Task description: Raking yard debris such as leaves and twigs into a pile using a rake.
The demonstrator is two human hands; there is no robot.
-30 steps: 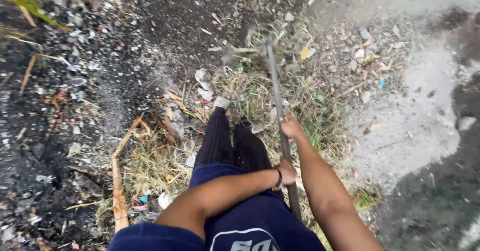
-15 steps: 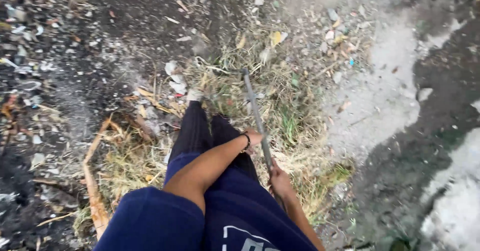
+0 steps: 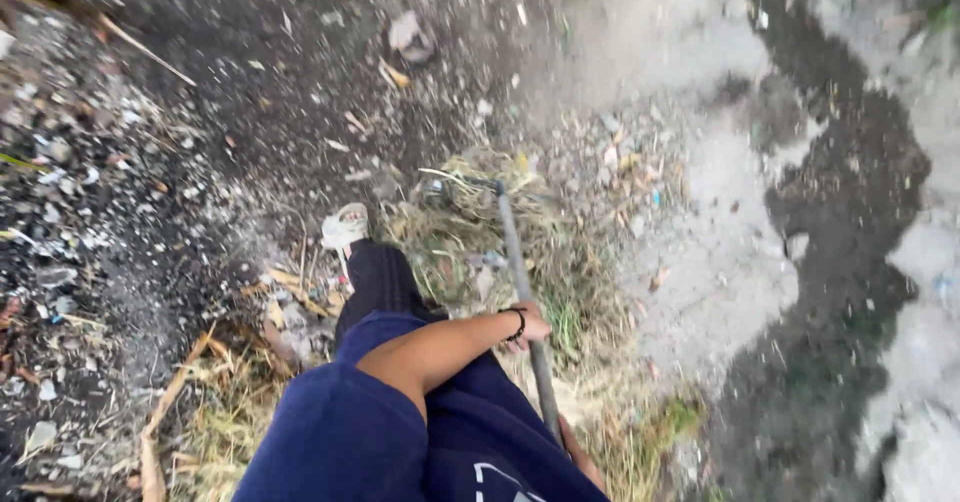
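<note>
A long grey rake (image 3: pixel 520 282) runs from my lap out to a pile of dry grass (image 3: pixel 500 232), its head resting on the far side of the pile. My left hand (image 3: pixel 528 324), with a dark band on the wrist, is closed around the middle of the handle. My right hand (image 3: pixel 578 452) grips the handle lower down, near the bottom edge, and is mostly hidden behind my dark blue clothing. My leg in dark trousers ends in a pale shoe (image 3: pixel 345 228) beside the grass.
Dark soil with scattered scraps of paper, plastic and stones (image 3: pixel 90 212) lies to the left. Dry palm stalks (image 3: pixel 170 412) lie at the lower left. Pale grey ground with dark wet patches (image 3: pixel 830 262) spreads to the right.
The rake has swung and its head now lies further out on the grass pile. My right hand has dropped lower along the handle, while my left hand has stayed on it.
</note>
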